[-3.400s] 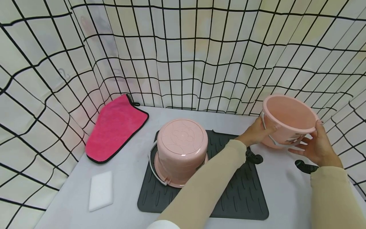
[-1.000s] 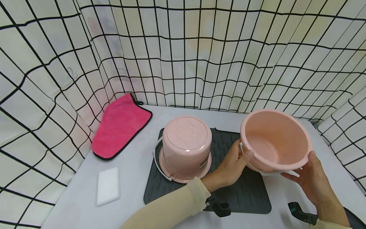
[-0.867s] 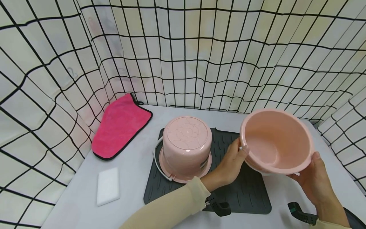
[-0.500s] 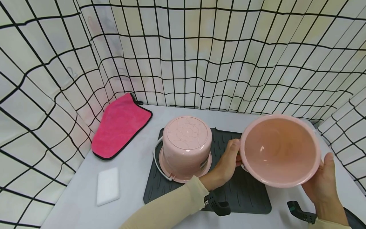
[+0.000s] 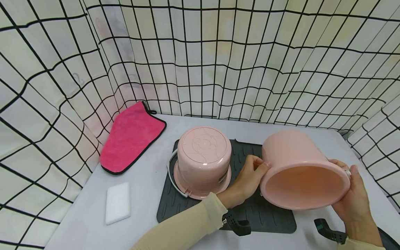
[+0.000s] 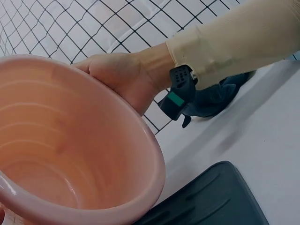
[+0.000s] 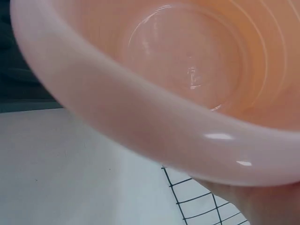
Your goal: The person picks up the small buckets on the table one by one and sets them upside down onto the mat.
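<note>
Both hands hold a pink plastic bucket [image 5: 290, 149] tipped on its side, above the right part of the dark mat [image 5: 247, 222]. Its mouth faces the person and slants downward. My left hand [image 5: 247, 180] pinches the rim on the left. At the opposite side my right hand [image 5: 354, 194] grips the rim, its thumb near a white handle joint. In the left wrist view the inside of the bucket [image 6: 51, 126] shows ringed walls and a round bottom. A second pink bucket [image 5: 204, 149] stands upside down on the mat, its pale handle lying to the left.
A bright pink cloth [image 5: 131, 139] with black edging lies at the back left. In front of it is a white sponge-like block [image 5: 118, 203]. Black netting [image 5: 200, 66] over white sheeting encloses the white table [image 5: 140, 187] at the back and sides.
Both hands have brought the bucket from the back right toward the person. Its mouth has turned from facing upward to facing forward and down. The upside-down bucket stays put.
</note>
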Demonstrator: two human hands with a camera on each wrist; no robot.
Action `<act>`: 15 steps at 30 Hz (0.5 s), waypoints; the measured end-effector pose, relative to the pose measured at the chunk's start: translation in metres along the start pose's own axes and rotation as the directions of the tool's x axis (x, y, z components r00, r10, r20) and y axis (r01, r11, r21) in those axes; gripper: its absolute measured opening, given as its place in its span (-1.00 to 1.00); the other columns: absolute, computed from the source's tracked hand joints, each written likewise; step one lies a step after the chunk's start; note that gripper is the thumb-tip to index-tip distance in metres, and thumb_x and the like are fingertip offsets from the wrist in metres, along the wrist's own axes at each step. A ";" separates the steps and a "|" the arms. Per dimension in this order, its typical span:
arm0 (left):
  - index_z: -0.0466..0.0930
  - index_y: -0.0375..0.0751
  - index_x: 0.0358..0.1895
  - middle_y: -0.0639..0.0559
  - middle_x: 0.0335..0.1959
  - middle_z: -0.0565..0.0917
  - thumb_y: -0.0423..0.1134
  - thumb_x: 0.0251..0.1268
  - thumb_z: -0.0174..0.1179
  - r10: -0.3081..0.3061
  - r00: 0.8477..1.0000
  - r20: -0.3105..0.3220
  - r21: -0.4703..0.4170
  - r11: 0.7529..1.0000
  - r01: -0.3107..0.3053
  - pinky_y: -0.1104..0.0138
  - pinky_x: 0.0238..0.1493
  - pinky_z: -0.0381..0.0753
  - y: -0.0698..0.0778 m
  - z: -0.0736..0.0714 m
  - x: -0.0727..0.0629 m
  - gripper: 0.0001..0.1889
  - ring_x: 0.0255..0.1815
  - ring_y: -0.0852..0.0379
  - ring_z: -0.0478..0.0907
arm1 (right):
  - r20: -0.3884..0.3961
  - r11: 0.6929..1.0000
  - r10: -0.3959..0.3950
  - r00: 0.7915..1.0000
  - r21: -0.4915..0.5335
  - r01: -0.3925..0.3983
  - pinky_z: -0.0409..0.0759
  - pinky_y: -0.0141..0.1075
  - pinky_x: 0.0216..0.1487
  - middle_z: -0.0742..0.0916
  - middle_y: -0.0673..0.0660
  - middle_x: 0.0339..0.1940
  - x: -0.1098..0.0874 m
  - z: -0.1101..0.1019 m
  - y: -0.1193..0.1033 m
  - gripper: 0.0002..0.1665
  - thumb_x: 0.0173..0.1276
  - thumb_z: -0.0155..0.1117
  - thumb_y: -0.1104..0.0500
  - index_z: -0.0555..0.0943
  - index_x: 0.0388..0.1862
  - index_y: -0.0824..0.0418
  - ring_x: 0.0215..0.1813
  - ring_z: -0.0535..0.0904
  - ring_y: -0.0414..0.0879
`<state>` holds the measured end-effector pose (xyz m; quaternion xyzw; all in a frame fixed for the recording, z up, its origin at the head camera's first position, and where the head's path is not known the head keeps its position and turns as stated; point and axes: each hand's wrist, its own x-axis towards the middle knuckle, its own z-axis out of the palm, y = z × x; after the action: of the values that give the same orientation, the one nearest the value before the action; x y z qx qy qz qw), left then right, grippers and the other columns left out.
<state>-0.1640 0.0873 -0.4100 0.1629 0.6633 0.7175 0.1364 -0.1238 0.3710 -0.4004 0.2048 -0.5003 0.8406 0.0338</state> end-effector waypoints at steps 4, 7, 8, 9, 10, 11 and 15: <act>0.34 -0.11 0.17 0.11 0.00 0.44 0.01 0.55 0.09 0.028 1.000 0.002 0.032 0.999 -0.028 0.39 0.03 0.49 -0.002 -0.001 0.000 -0.65 -0.01 0.30 0.50 | 0.024 0.983 0.110 0.994 -0.153 -0.105 0.59 -0.33 0.27 0.20 0.06 0.70 -0.003 -0.009 -0.001 -0.27 0.70 -0.71 0.07 0.14 0.69 0.21 0.53 0.33 -0.15; 0.30 -0.14 0.27 0.11 0.10 0.40 -0.08 0.48 0.15 0.073 0.997 0.037 0.003 0.997 -0.073 0.41 0.06 0.56 -0.004 -0.003 0.001 -0.57 0.06 0.27 0.58 | 0.025 0.937 0.203 0.979 -0.295 -0.187 0.47 -0.39 0.36 -0.02 -0.04 0.76 -0.006 -0.017 -0.003 -0.25 0.65 -0.76 0.05 -0.09 0.76 0.02 0.62 0.13 -0.24; 0.29 -0.15 0.30 0.10 0.13 0.39 -0.10 0.45 0.17 0.089 0.995 0.049 0.000 0.996 -0.089 0.41 0.08 0.56 -0.005 -0.003 0.001 -0.53 0.08 0.26 0.59 | 0.009 0.908 0.230 0.973 -0.361 -0.211 0.48 -0.40 0.31 -0.02 -0.05 0.76 -0.007 -0.019 -0.004 -0.26 0.65 -0.74 0.03 -0.13 0.77 -0.04 0.61 0.14 -0.23; 0.27 -0.15 0.33 0.09 0.17 0.37 -0.12 0.43 0.19 0.107 0.992 0.061 0.004 0.994 -0.107 0.39 0.13 0.56 -0.005 -0.004 0.001 -0.49 0.12 0.26 0.57 | -0.009 0.883 0.251 0.968 -0.408 -0.233 0.50 -0.41 0.27 -0.02 -0.04 0.76 -0.007 -0.020 -0.005 -0.27 0.67 -0.71 0.02 -0.13 0.77 -0.06 0.60 0.16 -0.21; 0.26 -0.15 0.36 0.09 0.22 0.35 -0.12 0.42 0.21 0.121 0.990 0.075 0.014 0.992 -0.122 0.38 0.18 0.55 -0.006 -0.005 0.001 -0.46 0.16 0.27 0.53 | -0.033 0.857 0.271 0.962 -0.447 -0.257 0.51 -0.42 0.22 0.00 -0.03 0.76 -0.008 -0.022 -0.006 -0.29 0.69 -0.67 0.02 -0.12 0.77 -0.07 0.57 0.19 -0.20; 0.24 -0.16 0.38 0.08 0.26 0.33 -0.14 0.41 0.23 0.140 0.986 0.087 0.029 0.989 -0.143 0.36 0.25 0.51 -0.006 -0.006 0.001 -0.43 0.22 0.28 0.48 | -0.053 0.828 0.297 0.954 -0.484 -0.284 0.50 -0.43 0.18 0.00 -0.03 0.75 -0.009 -0.023 -0.007 -0.30 0.70 -0.62 0.01 -0.14 0.77 -0.10 0.55 0.20 -0.17; 0.18 -0.16 0.48 0.03 0.38 0.23 -0.14 0.40 0.28 0.211 0.969 0.131 0.140 0.963 -0.229 0.25 0.45 0.38 -0.007 -0.009 0.001 -0.32 0.35 0.27 0.31 | -0.105 0.725 0.381 0.919 -0.582 -0.367 0.51 -0.41 0.06 -0.02 0.10 0.69 -0.009 -0.026 -0.006 -0.26 0.69 -0.37 -0.01 -0.20 0.76 -0.21 0.38 0.32 -0.07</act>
<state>-0.1688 0.0804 -0.4171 0.2865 0.6855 0.6645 0.0807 -0.1224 0.3972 -0.4093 0.0882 -0.7677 0.6297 -0.0797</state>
